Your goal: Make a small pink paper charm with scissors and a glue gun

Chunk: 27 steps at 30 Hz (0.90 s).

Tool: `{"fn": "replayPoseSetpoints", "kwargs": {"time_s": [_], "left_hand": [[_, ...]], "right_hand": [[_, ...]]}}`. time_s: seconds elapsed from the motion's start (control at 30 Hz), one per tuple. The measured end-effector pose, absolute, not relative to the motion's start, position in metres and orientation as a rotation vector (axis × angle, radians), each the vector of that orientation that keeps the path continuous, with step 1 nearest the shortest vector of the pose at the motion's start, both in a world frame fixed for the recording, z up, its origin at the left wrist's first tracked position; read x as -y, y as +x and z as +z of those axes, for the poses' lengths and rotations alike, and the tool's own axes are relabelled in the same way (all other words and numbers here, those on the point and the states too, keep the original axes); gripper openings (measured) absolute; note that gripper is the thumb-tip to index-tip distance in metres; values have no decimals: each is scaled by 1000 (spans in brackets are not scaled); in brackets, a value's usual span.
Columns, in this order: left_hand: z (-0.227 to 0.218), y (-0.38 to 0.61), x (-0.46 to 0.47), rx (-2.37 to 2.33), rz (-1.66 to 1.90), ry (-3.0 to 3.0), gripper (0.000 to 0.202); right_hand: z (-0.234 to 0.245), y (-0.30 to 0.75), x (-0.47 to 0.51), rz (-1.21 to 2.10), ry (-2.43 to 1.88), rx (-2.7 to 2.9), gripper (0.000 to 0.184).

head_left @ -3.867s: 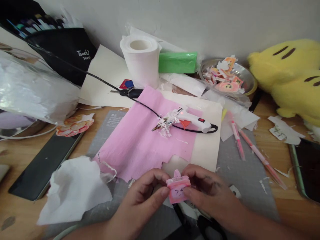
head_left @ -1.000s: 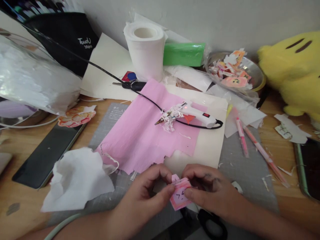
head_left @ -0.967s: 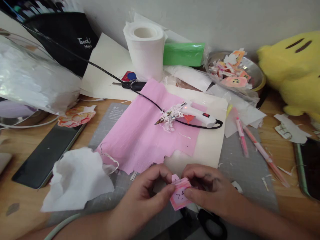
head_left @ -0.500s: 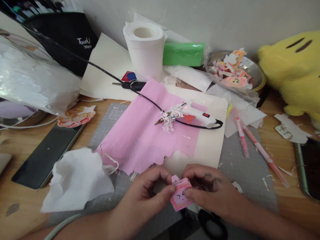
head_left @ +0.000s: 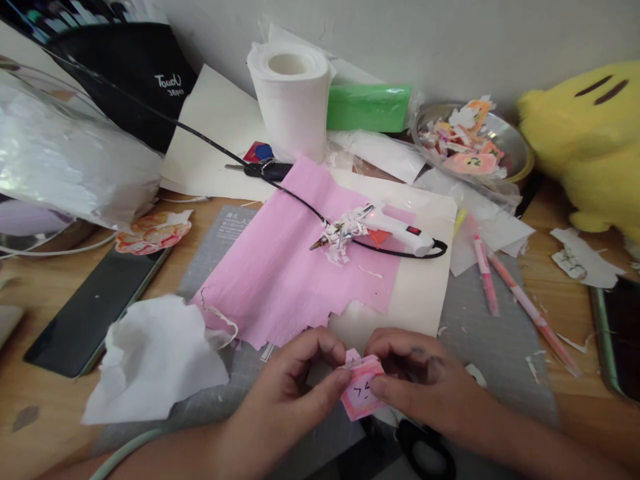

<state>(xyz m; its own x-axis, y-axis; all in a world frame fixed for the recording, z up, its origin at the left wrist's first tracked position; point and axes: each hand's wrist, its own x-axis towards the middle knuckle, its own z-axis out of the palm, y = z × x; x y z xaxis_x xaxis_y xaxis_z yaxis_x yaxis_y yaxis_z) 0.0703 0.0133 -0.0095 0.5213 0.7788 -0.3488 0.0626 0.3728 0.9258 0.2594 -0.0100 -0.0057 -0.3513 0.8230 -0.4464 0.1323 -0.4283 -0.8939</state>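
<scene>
Between both hands is a small pink paper piece (head_left: 361, 393) with an orange-red border and a simple face drawn in black. My left hand (head_left: 305, 380) pinches its left side between thumb and fingers. The right side is gripped by my right hand (head_left: 420, 373), its thumb lying on the front. A small pink flap sticks up at the top of the piece. Just below the hands, partly hidden, lie black-handled scissors (head_left: 427, 453). Beyond the hands a white glue gun (head_left: 400, 230) rests on pink crepe paper (head_left: 280, 267), its nozzle side covered in paper scraps.
A grey cutting mat (head_left: 480, 347) lies under the work. Crumpled white paper (head_left: 155, 360) and a phone (head_left: 95, 313) are at left. Two pink-orange pens (head_left: 530, 307) lie right. Behind stand a paper roll (head_left: 293, 100), a metal bowl of scraps (head_left: 523, 143) and a yellow plush (head_left: 590, 147).
Almost nothing differs. Both hands keep their hold on the pink paper piece, and the whole view has shifted very slightly.
</scene>
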Motion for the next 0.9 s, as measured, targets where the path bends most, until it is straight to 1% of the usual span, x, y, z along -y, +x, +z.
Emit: {"fn": "replayPoseSetpoints", "kwargs": {"time_s": [0.63, 0.9], "left_hand": [[-9, 68, -15, -959, 514, 1120, 12], [-8, 69, -14, -961, 585, 1062, 14]], "right_hand": [[-7, 260, 9, 1853, -1368, 1263, 17], [-6, 260, 8, 1886, -1379, 1186, 20]]}}
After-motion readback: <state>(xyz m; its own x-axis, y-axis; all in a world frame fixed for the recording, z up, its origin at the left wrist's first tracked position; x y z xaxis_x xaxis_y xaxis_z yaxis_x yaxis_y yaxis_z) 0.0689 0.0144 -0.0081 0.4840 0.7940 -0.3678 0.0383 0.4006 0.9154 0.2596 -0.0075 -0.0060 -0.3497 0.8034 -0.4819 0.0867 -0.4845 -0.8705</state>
